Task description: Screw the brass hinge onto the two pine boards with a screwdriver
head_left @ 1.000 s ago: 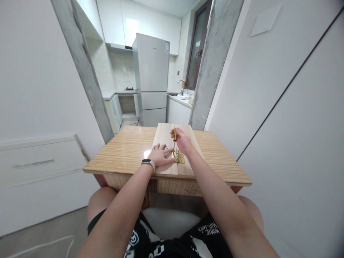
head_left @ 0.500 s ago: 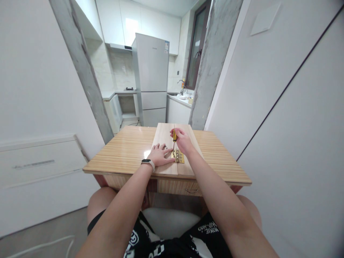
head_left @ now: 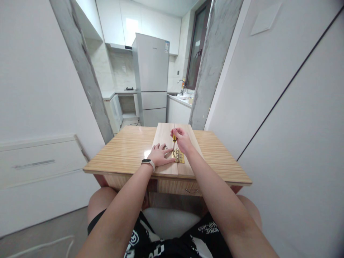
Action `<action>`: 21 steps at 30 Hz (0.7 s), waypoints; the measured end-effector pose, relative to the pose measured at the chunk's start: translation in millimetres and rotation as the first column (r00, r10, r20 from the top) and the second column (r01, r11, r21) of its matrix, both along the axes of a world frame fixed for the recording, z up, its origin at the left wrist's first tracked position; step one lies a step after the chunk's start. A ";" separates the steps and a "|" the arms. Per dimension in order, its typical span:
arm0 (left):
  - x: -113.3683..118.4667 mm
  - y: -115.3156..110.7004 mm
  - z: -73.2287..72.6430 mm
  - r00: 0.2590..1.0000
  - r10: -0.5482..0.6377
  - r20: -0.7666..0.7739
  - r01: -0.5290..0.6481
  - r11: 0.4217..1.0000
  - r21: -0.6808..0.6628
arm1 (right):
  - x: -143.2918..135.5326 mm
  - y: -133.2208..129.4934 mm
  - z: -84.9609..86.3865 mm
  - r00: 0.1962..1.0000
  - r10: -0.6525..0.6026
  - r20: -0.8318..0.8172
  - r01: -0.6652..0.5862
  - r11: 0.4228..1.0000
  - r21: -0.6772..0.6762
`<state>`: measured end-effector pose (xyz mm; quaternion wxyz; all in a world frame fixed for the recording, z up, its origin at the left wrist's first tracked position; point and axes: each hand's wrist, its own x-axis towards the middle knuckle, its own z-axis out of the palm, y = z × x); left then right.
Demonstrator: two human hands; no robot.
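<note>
Two pale wooden boards (head_left: 164, 133) lie side by side on the table, and a brass hinge (head_left: 180, 157) spans the seam at their near end. My right hand (head_left: 183, 139) is closed around the yellow and black handle of a screwdriver (head_left: 174, 137). Its shaft points down, the tip at the hinge's left leaf. My left hand (head_left: 160, 154) lies flat with fingers spread on the left board, thumb and index finger touching the hinge's left edge. Small dark pieces, perhaps screws, show partly beside the left fingers.
The wood-grain table (head_left: 123, 150) has a drawer with a metal handle (head_left: 191, 190) in its front, above my knees. White panels stand close on both sides. Beyond the table are a grey fridge (head_left: 153, 64) and a sink counter (head_left: 178, 107).
The screwdriver handle has shifted slightly in my right hand, whose fingers have turned a little around it. My left hand, the boards and the hinge stay in place.
</note>
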<state>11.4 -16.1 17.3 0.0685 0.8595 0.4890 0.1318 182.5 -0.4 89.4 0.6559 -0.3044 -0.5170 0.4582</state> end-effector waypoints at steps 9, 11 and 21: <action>-0.1 0.0 0.0 1.000 -0.006 0.005 0.006 1.000 0.000 | 2.0 -5.4 0.5 0.999 0.037 -0.003 -0.037 0.999 -0.010; -0.2 0.4 -0.4 1.000 -0.005 0.007 0.005 1.000 -0.001 | 2.9 -5.5 0.6 0.999 0.036 0.001 -0.036 0.999 -0.016; -1.2 0.8 -0.4 1.000 -0.002 0.009 0.002 1.000 -0.010 | 3.9 3.6 -3.7 0.995 -0.098 -0.020 0.097 0.994 -0.046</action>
